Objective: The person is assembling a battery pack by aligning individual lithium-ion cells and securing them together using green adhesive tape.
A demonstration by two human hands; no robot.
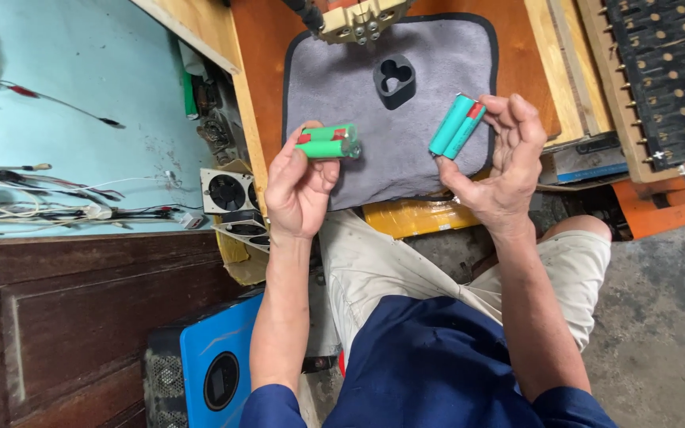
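Orange-brown workbench carries a grey cloth mat; black holder on it.

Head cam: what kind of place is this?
Probably a small battery-pack or electronics repair workshop. The left hand and right hand each hold paired green cylindrical cells over a grey mat; loose wires lie on the blue bench, and small cooling fans sit beside it.
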